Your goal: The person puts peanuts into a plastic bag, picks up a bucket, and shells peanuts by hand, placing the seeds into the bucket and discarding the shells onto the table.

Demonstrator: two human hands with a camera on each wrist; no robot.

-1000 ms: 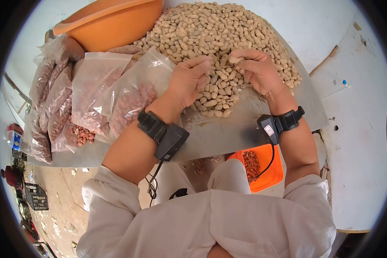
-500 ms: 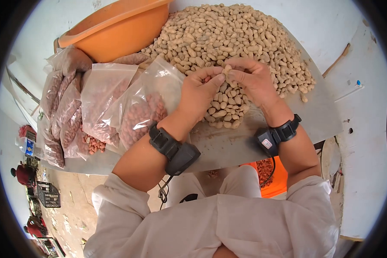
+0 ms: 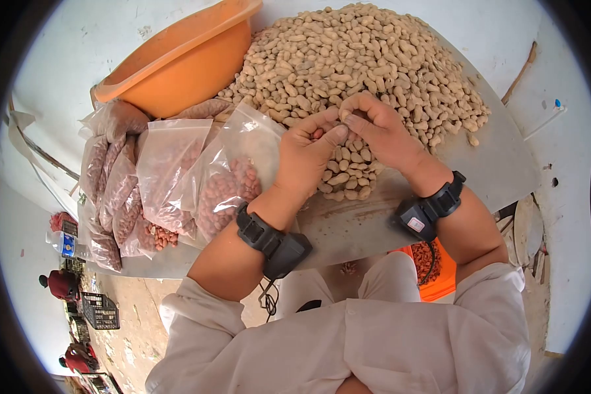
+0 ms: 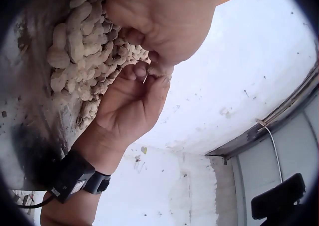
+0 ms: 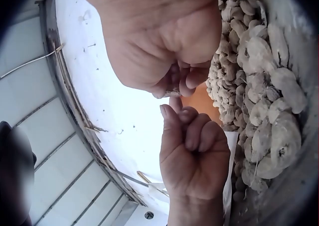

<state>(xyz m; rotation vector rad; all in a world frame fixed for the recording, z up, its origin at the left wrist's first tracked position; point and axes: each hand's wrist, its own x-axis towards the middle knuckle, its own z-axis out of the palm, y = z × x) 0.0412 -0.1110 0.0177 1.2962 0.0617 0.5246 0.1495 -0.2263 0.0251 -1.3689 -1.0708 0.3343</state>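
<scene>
Both hands are up together at the near edge of the heap, fingertips almost meeting, and all the action is right there! The right hand (image 3: 389, 139) has its thumb and index finger bent into a tight pinch, and caught between those tips is a single peanut (image 3: 343, 114), held above the pile in the narrow space between the two hands. Across from it, the left hand (image 3: 299, 157) is curled in, thumb and index finger bent toward the same spot, and look, a red kernel (image 3: 318, 133) peeps out, tucked in the grip of that hand behind the fingertips! Are the left tips actually on the peanut? They're so close that I can't tell. From the right wrist, the other fingers of the left hand show folded toward the palm; neither hand is spread. Just beyond, the great heap of unshelled peanuts (image 3: 354, 59) covers the far part of the grey table (image 3: 345, 226), a tongue of it running in under the hands. By the left forearm, clear bags of red kernels (image 3: 230, 194) lie side by side, with an orange basin (image 3: 190, 72) tilted behind them, and below the table edge near the right forearm sits an orange tub (image 3: 446, 266) holding reddish bits.
</scene>
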